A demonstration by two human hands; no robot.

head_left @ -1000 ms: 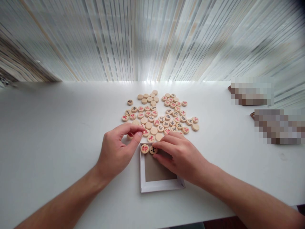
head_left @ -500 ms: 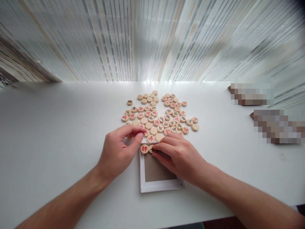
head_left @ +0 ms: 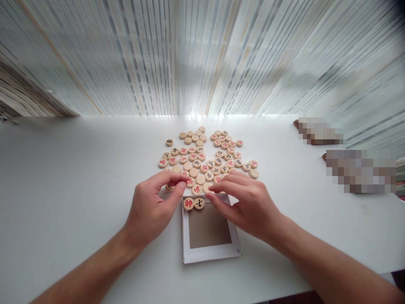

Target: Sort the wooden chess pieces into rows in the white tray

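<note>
A shallow white box (head_left: 186, 255) with a brown bottom lies in front of me. Two round wooden Chinese chess pieces rest side by side in its far left corner: one with a red character (head_left: 188, 204), the other with a black character (head_left: 199, 203). My left hand (head_left: 155, 202) hovers by that corner, thumb and forefinger curved with a small gap and nothing visible in them. Above the box's far rim is my right hand (head_left: 242, 200), fingers spread and holding nothing visible, close to a blank-faced piece (head_left: 207, 187). Its fingers cover some pieces behind.
Many more Chinese chess pieces (head_left: 193, 156) lie scattered beyond the box, some with red or black characters, some blank side up. Two blurred-out objects with brown edges (head_left: 319, 141) are at the right of the white table (head_left: 95, 181). A striped curtain (head_left: 190, 55) hangs behind.
My right hand has let go of the black-character piece, leaving it beside the red one, and has drawn slightly away. The whole view has shifted a little.
</note>
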